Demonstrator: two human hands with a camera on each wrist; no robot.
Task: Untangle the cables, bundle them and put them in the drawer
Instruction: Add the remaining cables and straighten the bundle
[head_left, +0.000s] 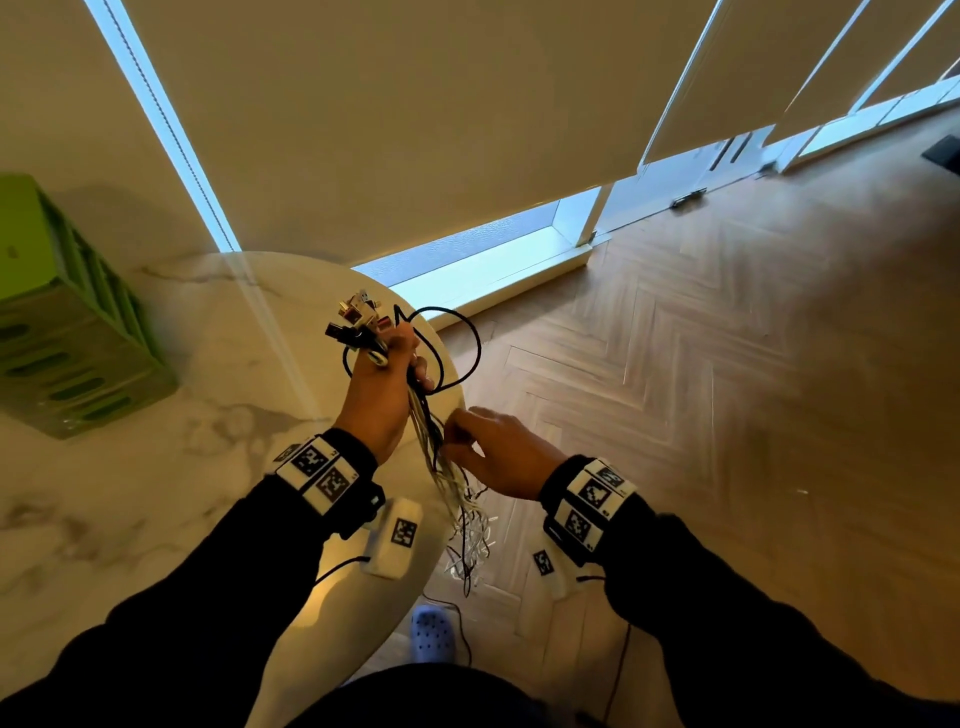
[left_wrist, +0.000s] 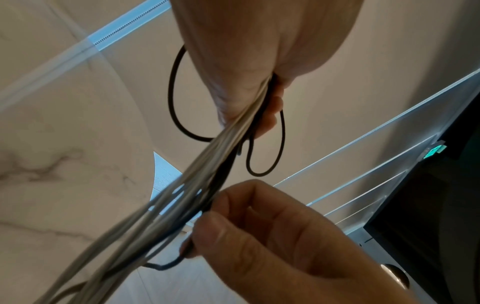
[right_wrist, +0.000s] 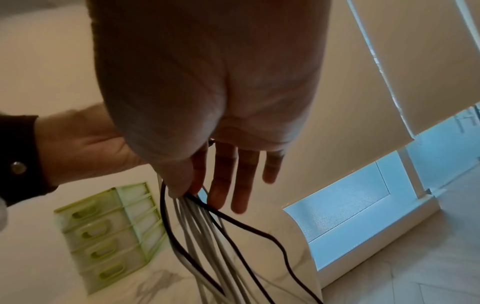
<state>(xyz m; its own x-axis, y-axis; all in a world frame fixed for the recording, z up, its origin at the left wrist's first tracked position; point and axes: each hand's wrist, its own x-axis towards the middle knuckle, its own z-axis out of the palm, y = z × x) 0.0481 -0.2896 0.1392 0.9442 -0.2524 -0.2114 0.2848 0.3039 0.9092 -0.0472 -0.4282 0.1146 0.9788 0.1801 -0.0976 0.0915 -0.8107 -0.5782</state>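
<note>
My left hand (head_left: 387, 371) is raised over the table's edge and grips a bundle of white and black cables (head_left: 434, 457) just below their plugs (head_left: 358, 322), which stick up above the fist. One black cable loops out to the right (head_left: 467, 348). Lower down, my right hand (head_left: 457, 436) pinches strands of the hanging bundle (left_wrist: 207, 164) between thumb and forefinger (left_wrist: 210, 228); its other fingers (right_wrist: 233, 181) are stretched out. The loose ends (head_left: 470, 535) dangle past the table toward the floor. The green drawer unit (head_left: 67, 338) stands at the table's left, drawers closed (right_wrist: 109, 232).
The round marble table (head_left: 156, 493) carries the drawer unit. To the right lies a herringbone wood floor (head_left: 727, 389), with lowered blinds and a low window (head_left: 483, 254) behind. A blue clog (head_left: 431, 634) shows below the table edge.
</note>
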